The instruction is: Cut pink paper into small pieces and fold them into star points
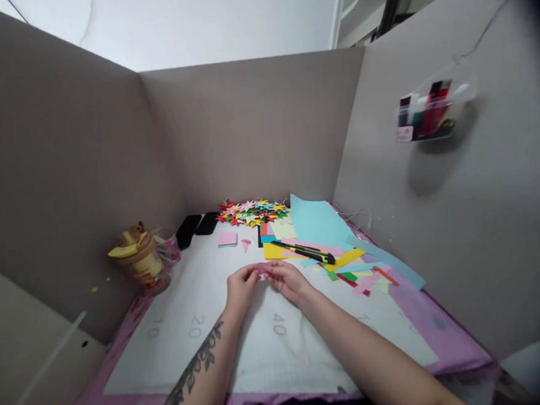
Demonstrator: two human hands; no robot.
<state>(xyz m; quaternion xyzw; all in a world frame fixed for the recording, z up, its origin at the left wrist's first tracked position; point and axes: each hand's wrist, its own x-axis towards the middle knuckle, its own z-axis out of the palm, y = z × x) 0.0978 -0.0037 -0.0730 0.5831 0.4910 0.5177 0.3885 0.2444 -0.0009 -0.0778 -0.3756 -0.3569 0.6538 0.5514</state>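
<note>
A small piece of pink paper point(262, 268) is pinched between my left hand point(242, 287) and my right hand point(288, 280), above the middle of the white sheet. Both hands have their fingers closed on it, and they partly hide it. Just behind them lie a small folded pink piece point(246, 245) and a stack of square papers point(227, 239). A black and yellow cutter point(308, 252) rests on coloured paper to the right of my right hand. Farther back is a pile of colourful folded paper stars point(251, 212).
Coloured strips point(349, 270) and a large light-blue sheet point(320, 223) lie on the right. Two black flat objects point(189, 231) are at the back left, near a brown container point(147, 263). Grey panels enclose three sides; a clear container point(434, 111) hangs on the right one.
</note>
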